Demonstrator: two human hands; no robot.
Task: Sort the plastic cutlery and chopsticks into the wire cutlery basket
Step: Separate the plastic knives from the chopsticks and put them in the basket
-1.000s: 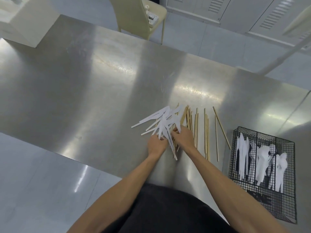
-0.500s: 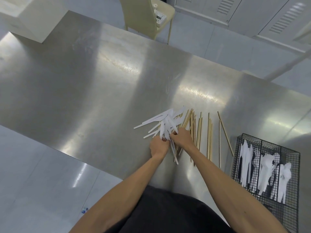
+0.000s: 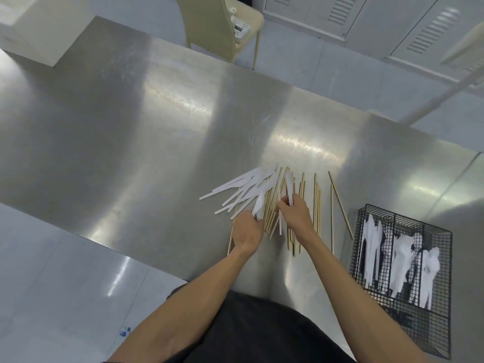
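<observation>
Steel table (image 3: 131, 127): knife pile (image 3: 243, 187) fans away-left over the chopsticks (image 3: 317, 205); right hand (image 3: 294, 217) pinches a single knife (image 3: 289, 186), long axis pointing away; left hand (image 3: 247, 231) curls its fingers on the pile's near ends; wire basket (image 3: 432, 336) lies rightward, nearer the right hand.

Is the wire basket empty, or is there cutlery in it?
Not empty: white plastic cutlery lies in three compartments of the wire basket. The chopsticks lie out on the table.
</observation>
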